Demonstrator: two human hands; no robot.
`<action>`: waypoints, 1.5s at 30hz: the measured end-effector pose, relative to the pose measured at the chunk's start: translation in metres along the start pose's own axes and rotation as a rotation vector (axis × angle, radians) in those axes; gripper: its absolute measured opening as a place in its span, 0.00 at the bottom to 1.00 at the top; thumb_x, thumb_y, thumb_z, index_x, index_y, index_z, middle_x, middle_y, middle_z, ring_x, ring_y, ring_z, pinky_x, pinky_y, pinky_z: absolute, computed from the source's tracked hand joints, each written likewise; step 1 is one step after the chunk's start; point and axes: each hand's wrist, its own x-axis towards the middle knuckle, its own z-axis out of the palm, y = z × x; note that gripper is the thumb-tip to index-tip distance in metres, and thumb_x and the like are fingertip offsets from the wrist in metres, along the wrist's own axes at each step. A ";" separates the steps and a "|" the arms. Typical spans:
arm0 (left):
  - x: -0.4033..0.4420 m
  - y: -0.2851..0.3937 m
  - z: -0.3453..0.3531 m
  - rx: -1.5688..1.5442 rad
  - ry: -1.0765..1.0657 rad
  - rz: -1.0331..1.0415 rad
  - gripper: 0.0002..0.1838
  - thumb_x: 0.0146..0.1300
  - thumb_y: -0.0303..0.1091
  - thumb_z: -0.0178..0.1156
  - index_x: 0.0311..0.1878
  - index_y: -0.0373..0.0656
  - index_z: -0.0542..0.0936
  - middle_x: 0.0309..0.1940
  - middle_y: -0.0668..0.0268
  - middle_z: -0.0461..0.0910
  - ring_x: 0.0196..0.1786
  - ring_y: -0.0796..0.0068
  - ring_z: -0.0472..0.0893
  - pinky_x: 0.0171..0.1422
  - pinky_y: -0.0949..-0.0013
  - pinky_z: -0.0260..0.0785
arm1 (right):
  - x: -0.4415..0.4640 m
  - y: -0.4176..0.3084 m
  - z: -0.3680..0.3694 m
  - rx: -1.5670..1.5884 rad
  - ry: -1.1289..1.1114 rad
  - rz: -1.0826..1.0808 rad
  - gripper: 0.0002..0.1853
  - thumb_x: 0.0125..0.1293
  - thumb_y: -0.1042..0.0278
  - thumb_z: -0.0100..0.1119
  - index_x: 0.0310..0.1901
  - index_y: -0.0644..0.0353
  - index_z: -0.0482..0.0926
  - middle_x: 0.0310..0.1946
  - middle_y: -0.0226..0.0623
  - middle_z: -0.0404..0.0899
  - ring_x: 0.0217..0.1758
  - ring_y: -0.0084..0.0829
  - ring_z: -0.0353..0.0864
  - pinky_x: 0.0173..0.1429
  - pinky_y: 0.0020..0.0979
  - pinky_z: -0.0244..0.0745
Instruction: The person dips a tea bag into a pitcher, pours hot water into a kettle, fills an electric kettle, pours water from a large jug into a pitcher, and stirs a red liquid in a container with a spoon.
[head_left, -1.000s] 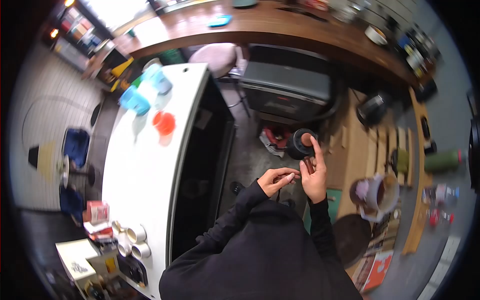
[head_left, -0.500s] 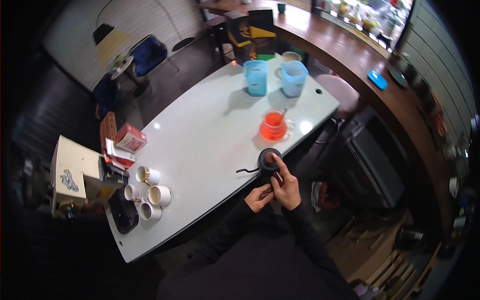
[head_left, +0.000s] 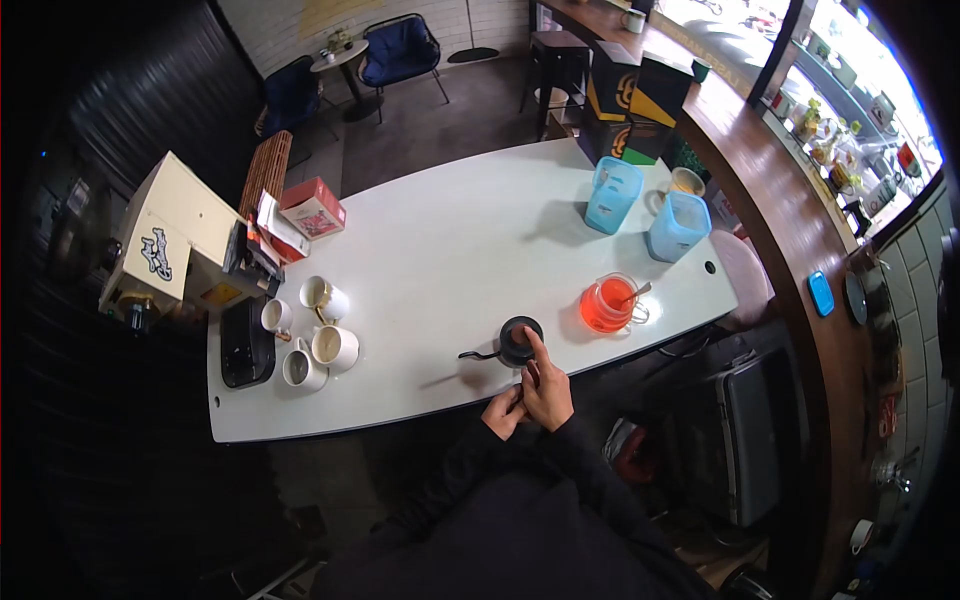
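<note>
A small black gooseneck kettle is in front of me near the front edge of the white table, its thin spout pointing left. My right hand is closed around the kettle's handle, with the index finger stretched forward onto the lid. Just beside it, my left hand has its fingers curled against the right hand at the handle. My fingers hide most of the handle. The kettle seems to hang a little above the tabletop, its shadow falling to the left. A glass jug of red liquid with a spoon stands right of the kettle.
Two blue translucent pitchers stand at the back right, near black boxes. Several white mugs sit at left by a black tray and a cream machine. A red box lies behind them.
My view has turned and shifted, so the table now appears more level and the mugs sit higher. Both hands keep the same hold on the kettle, the finger still on its lid.
</note>
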 end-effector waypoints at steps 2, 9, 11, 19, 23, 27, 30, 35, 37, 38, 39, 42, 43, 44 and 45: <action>-0.002 -0.005 -0.006 0.005 0.051 0.003 0.22 0.75 0.31 0.50 0.69 0.36 0.64 0.58 0.60 0.74 0.56 0.70 0.79 0.57 0.67 0.76 | 0.002 0.003 0.009 0.002 -0.010 -0.032 0.39 0.60 0.79 0.55 0.73 0.42 0.58 0.34 0.51 0.81 0.38 0.53 0.82 0.43 0.46 0.75; -0.011 0.001 -0.024 0.019 0.122 -0.075 0.23 0.75 0.31 0.49 0.70 0.38 0.62 0.59 0.60 0.73 0.57 0.69 0.79 0.56 0.66 0.77 | 0.006 -0.001 0.035 0.034 -0.043 -0.009 0.40 0.60 0.80 0.55 0.73 0.43 0.58 0.27 0.45 0.77 0.32 0.50 0.80 0.40 0.46 0.73; -0.011 -0.005 -0.034 0.000 0.134 -0.076 0.23 0.76 0.31 0.48 0.71 0.40 0.62 0.59 0.60 0.73 0.57 0.69 0.79 0.56 0.65 0.77 | 0.007 -0.002 0.042 0.041 -0.041 0.004 0.40 0.59 0.80 0.55 0.73 0.44 0.58 0.26 0.45 0.76 0.31 0.50 0.80 0.39 0.46 0.73; -0.014 0.014 -0.053 -0.312 0.253 -0.244 0.20 0.76 0.40 0.48 0.67 0.46 0.68 0.57 0.67 0.74 0.56 0.71 0.78 0.56 0.63 0.76 | 0.012 -0.020 0.044 0.101 -0.299 0.149 0.40 0.67 0.65 0.56 0.76 0.45 0.46 0.39 0.56 0.82 0.42 0.59 0.82 0.44 0.47 0.76; -0.011 0.024 -0.050 -0.450 0.215 -0.267 0.17 0.75 0.42 0.50 0.61 0.47 0.71 0.55 0.68 0.75 0.55 0.71 0.77 0.56 0.59 0.76 | 0.014 -0.022 0.028 -0.021 -0.391 0.104 0.40 0.68 0.63 0.54 0.76 0.46 0.43 0.37 0.57 0.82 0.38 0.59 0.82 0.43 0.50 0.76; -0.006 0.022 -0.043 -0.558 0.195 -0.265 0.16 0.74 0.42 0.52 0.58 0.45 0.72 0.55 0.66 0.75 0.54 0.69 0.77 0.56 0.56 0.76 | 0.019 -0.014 0.024 -0.244 -0.314 -0.004 0.38 0.69 0.62 0.54 0.76 0.48 0.46 0.24 0.52 0.81 0.28 0.59 0.80 0.36 0.54 0.75; -0.004 0.025 -0.039 -0.650 0.158 -0.274 0.16 0.74 0.43 0.53 0.58 0.46 0.72 0.52 0.65 0.76 0.53 0.67 0.78 0.56 0.56 0.76 | 0.025 -0.014 0.021 -0.401 -0.236 -0.113 0.36 0.67 0.61 0.57 0.74 0.50 0.55 0.19 0.48 0.79 0.26 0.55 0.79 0.33 0.50 0.73; 0.001 0.021 -0.038 -0.588 0.190 -0.283 0.19 0.72 0.47 0.55 0.60 0.48 0.71 0.50 0.67 0.77 0.52 0.68 0.78 0.56 0.60 0.73 | 0.037 -0.014 0.030 -0.509 -0.111 -0.168 0.25 0.64 0.58 0.61 0.62 0.51 0.70 0.21 0.44 0.80 0.27 0.51 0.81 0.32 0.47 0.74; 0.003 0.017 -0.042 -0.580 0.188 -0.284 0.20 0.72 0.47 0.56 0.59 0.48 0.71 0.48 0.67 0.78 0.50 0.69 0.78 0.54 0.61 0.73 | 0.043 -0.017 0.034 -0.518 -0.083 -0.157 0.24 0.63 0.57 0.62 0.59 0.51 0.71 0.22 0.43 0.81 0.28 0.51 0.81 0.32 0.47 0.74; 0.004 0.015 -0.046 -0.611 0.177 -0.279 0.19 0.72 0.47 0.55 0.58 0.48 0.72 0.46 0.66 0.78 0.47 0.68 0.78 0.51 0.61 0.75 | 0.044 -0.018 0.035 -0.518 -0.093 -0.147 0.24 0.63 0.57 0.62 0.59 0.52 0.71 0.23 0.43 0.81 0.28 0.51 0.82 0.32 0.46 0.74; 0.004 0.014 -0.048 -0.643 0.167 -0.276 0.18 0.73 0.47 0.54 0.57 0.47 0.72 0.44 0.66 0.77 0.44 0.68 0.79 0.48 0.62 0.76 | 0.045 -0.018 0.036 -0.518 -0.104 -0.136 0.23 0.63 0.57 0.63 0.58 0.52 0.72 0.23 0.43 0.81 0.29 0.51 0.82 0.32 0.46 0.74; 0.005 0.013 -0.053 -0.641 0.139 -0.270 0.18 0.73 0.48 0.54 0.57 0.47 0.72 0.42 0.66 0.77 0.41 0.69 0.78 0.46 0.63 0.76 | 0.045 -0.012 0.044 -0.503 -0.063 -0.156 0.24 0.62 0.58 0.64 0.58 0.52 0.72 0.23 0.43 0.81 0.29 0.51 0.82 0.32 0.46 0.74; 0.004 0.012 -0.055 -0.636 0.135 -0.278 0.18 0.73 0.48 0.54 0.57 0.47 0.72 0.42 0.66 0.77 0.41 0.69 0.78 0.46 0.63 0.76 | 0.044 -0.010 0.045 -0.502 -0.057 -0.147 0.24 0.62 0.58 0.64 0.58 0.52 0.72 0.23 0.43 0.81 0.29 0.51 0.82 0.32 0.46 0.74; 0.004 0.011 -0.057 -0.614 0.130 -0.268 0.19 0.73 0.48 0.54 0.58 0.47 0.72 0.41 0.67 0.76 0.40 0.71 0.77 0.45 0.64 0.76 | 0.044 -0.008 0.046 -0.457 -0.030 -0.175 0.24 0.62 0.60 0.64 0.59 0.52 0.72 0.23 0.44 0.81 0.28 0.50 0.81 0.32 0.46 0.74; 0.004 0.013 -0.057 -0.592 0.124 -0.258 0.20 0.73 0.49 0.54 0.58 0.47 0.72 0.40 0.67 0.76 0.39 0.72 0.77 0.44 0.65 0.75 | 0.044 -0.010 0.045 -0.412 -0.003 -0.203 0.24 0.62 0.61 0.64 0.59 0.51 0.72 0.23 0.44 0.81 0.27 0.50 0.81 0.32 0.46 0.74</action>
